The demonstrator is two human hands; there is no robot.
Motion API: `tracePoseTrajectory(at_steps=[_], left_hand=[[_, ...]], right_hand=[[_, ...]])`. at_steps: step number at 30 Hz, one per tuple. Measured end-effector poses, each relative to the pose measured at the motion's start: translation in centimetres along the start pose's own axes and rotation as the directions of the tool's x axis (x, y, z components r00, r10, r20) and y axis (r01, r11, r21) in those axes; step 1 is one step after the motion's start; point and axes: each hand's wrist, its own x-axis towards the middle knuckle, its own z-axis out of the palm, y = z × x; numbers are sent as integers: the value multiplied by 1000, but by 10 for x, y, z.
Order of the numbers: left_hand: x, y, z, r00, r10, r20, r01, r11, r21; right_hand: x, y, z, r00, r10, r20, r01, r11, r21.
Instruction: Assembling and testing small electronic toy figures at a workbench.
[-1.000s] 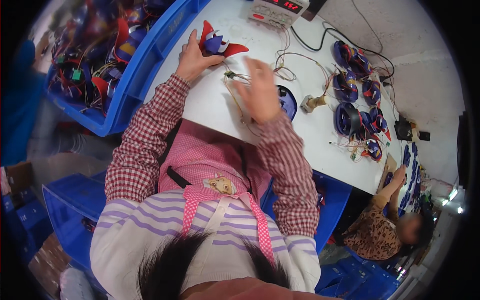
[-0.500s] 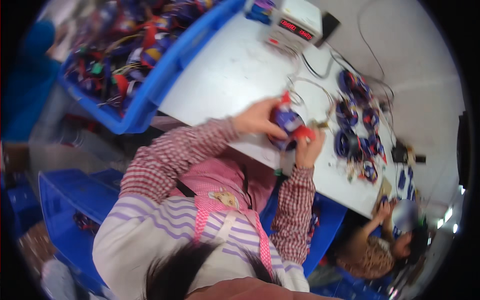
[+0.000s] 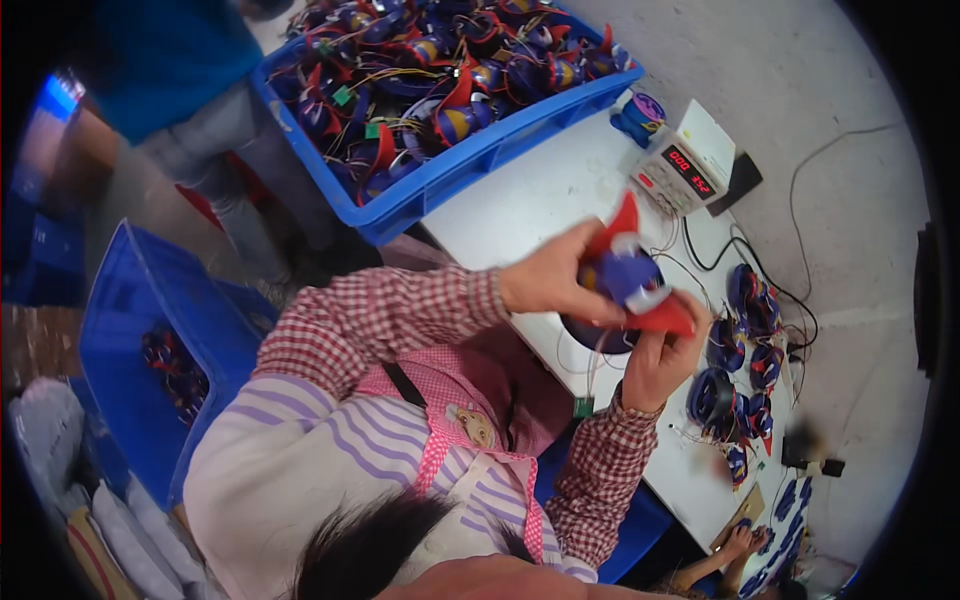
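Observation:
Over the near edge of the white table (image 3: 500,215), both my hands hold a purple toy body (image 3: 632,276) with red horn-like parts sticking out at two ends. My left hand (image 3: 556,274) is closed round its left side, thumb along the lower part. The fingers of my right hand (image 3: 668,362) pinch the red part at the lower right. Beneath it shows a dark round piece, partly hidden by my hands. Thin wires hang down from the toy to a small green circuit board (image 3: 584,407).
A blue crate (image 3: 440,178) full of similar wired toys stands at the far left. Behind the toy are a power supply (image 3: 690,165) and cables. More purple toy parts (image 3: 712,393) lie to the right, near another person's hands (image 3: 742,545). A blue bin (image 3: 125,360) stands at left.
The whole view has swung, so the crate, power supply and table appear further right. The toy stays in both hands and now appears higher and more tilted, its hanging circuit board in plain view.

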Motion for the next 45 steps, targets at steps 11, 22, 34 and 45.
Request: tracePoseTrajectory(at_steps=[11,22,34,45], left_hand=[[-28,176,-222,902,272,-336,21,749,662],[-67,121,-410,953,93,-289,294,-50,954],[11,52,-86,991,-61,121,-85,416,905],[160,-203,271,885,-163,435,-421,117,900]], right_hand=[[3,-13,56,951,179,254,-247,930,273],[-35,44,33,948,117,296,-106,993,-51],[-25,150,-224,836,226,-500,-367,908,-203],[73,260,-296,673,685,278,-132,481,-867]])
